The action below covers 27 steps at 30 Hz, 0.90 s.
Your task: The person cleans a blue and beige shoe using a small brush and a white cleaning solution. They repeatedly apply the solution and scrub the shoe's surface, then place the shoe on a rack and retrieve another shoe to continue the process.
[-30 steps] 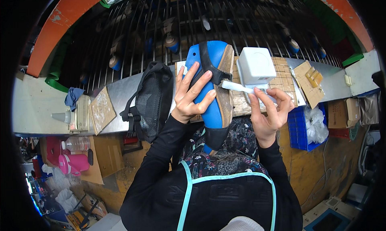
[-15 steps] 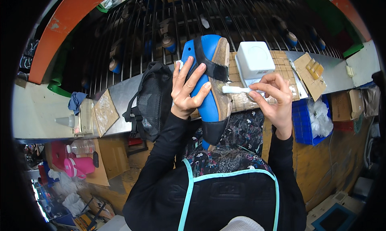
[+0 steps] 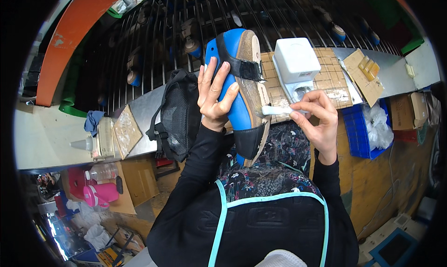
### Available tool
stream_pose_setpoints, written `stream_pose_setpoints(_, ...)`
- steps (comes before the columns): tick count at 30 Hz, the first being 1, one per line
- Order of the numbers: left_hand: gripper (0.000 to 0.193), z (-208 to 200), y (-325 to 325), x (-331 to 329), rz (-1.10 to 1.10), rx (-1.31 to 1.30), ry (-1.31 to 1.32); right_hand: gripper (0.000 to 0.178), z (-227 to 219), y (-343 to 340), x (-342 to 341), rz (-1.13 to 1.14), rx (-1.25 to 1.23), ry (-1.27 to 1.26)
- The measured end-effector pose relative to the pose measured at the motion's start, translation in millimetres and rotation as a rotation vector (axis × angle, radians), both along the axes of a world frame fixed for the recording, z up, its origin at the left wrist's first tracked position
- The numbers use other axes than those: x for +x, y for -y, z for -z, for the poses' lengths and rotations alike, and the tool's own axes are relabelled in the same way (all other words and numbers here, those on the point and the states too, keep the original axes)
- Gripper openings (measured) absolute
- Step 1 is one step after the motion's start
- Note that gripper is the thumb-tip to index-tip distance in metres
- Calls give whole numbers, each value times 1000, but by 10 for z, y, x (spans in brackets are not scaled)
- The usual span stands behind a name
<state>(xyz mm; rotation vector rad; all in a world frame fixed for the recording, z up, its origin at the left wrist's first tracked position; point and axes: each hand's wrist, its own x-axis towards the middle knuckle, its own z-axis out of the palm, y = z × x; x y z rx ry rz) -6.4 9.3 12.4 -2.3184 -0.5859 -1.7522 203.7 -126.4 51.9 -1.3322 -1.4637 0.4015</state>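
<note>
— Since a second ago, what shifted in the head view?

— Both hands have drawn closer together. The white brush (image 3: 279,110) now has its bristle end against the shoe's tan sole edge, where earlier it pointed at the sole from a little further right.

— And the left hand (image 3: 215,96)?

— Fingers spread flat over the blue side of the shoe (image 3: 242,95), steadying it upright, toe toward twelve o'clock, black heel toward six.

— The right hand (image 3: 319,120)?

— Pinched around the brush handle, at three o'clock from the shoe's middle.

— What lies around them?

— A white glue container (image 3: 296,62) sits on the desk (image 3: 139,113) at one o'clock from the right hand, on a brown gridded mat (image 3: 326,74). A black mesh bag (image 3: 176,116) lies at nine o'clock of the shoe, just beside the left wrist. A blue crate (image 3: 356,132) stands at three o'clock, beyond the right hand.
</note>
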Motion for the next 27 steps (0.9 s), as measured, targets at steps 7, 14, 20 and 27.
stream_pose_setpoints(7,30,8,-42,77,0,-11,67,18,105,104,-92,79,36,-12)
stream_pose_setpoints(14,29,22,-69,127,4,-27,105,19,74,80,-99,92,82,-22)
stream_pose_setpoints(20,35,-10,-56,110,57,-13,35,19,-116,-167,-35,173,129,174)
stream_pose_setpoints(27,38,-35,-55,55,53,1,-40,22,-266,-277,-73,313,284,503)
